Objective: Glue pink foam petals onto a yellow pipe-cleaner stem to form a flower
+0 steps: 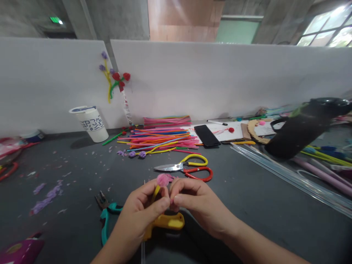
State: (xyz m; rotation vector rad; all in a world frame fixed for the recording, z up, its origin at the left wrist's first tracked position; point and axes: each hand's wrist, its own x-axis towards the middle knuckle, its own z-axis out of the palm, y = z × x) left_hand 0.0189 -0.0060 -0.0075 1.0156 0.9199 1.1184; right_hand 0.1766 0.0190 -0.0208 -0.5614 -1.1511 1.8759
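My left hand (145, 207) pinches a pipe-cleaner flower with a fluffy pink head (162, 180) and a yellow stem (156, 192). Close against it, my right hand (196, 200) has thumb and forefinger pressed together on a tiny pink piece (172, 201), mostly hidden by the fingertips. Just beyond both hands lie scissors (176, 167) with one yellow and one red handle. A yellow glue gun (169, 221) rests on the table under my hands, partly covered by them. Teal-handled pliers (105, 216) lie left of my left hand.
Behind the scissors spreads a pile of colourful pipe cleaners (162, 138), with a black phone (206, 136) beside it. A white cup (93, 124) stands back left; a dark jug (299, 128) and clear sticks (275, 168) occupy the right. Purple scraps (48, 198) litter the left.
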